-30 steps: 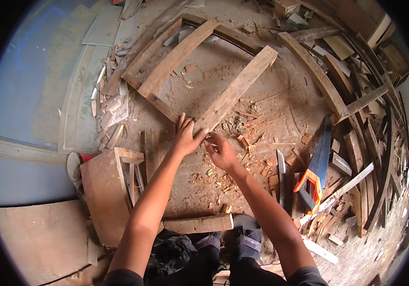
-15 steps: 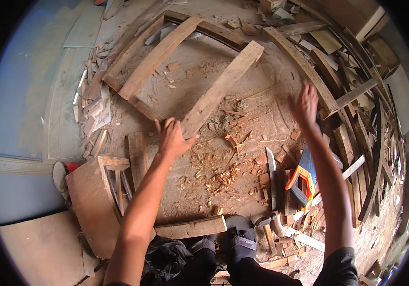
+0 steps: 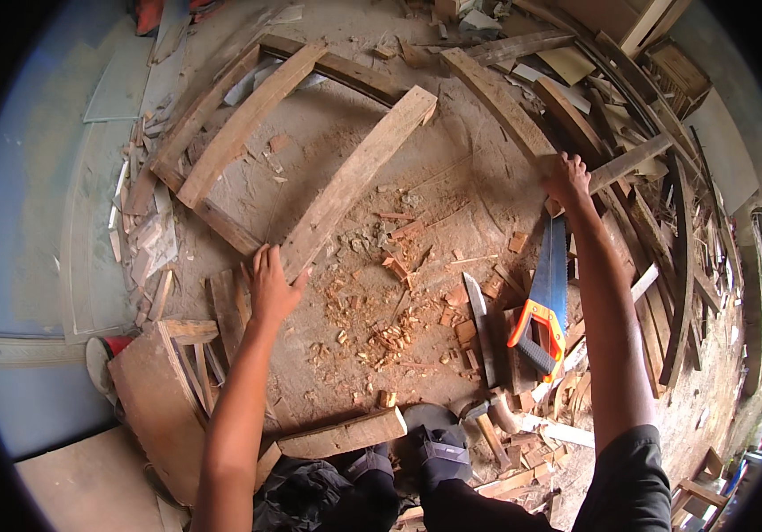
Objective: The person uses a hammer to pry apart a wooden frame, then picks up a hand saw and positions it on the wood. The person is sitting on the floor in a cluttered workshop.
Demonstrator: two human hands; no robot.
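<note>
My left hand (image 3: 273,288) grips the near end of a long wooden beam (image 3: 359,177), its thumb on one side and fingers on the other. That beam slants away to the right across the dusty floor, and its near end meets a wooden frame (image 3: 221,222). My right hand (image 3: 569,184) closes over the near end of a second wooden beam (image 3: 501,102), which runs away to the far left; its fingertips are partly hidden. Close below that hand lies a handsaw (image 3: 548,306) with a blue blade and an orange and black handle.
Wood shavings (image 3: 390,337) and small offcuts litter the floor between my arms. A machete-like blade (image 3: 480,328) and a hammer (image 3: 489,434) lie near my feet. Scrap timber (image 3: 683,257) piles up on the right. A short wood block (image 3: 345,434) lies before my feet; a plywood piece (image 3: 159,399) leans at left.
My right hand has come down onto the end of the right-hand beam, with its fingers now curled. My left hand stays at its beam's near end. The whole view has shifted slightly.
</note>
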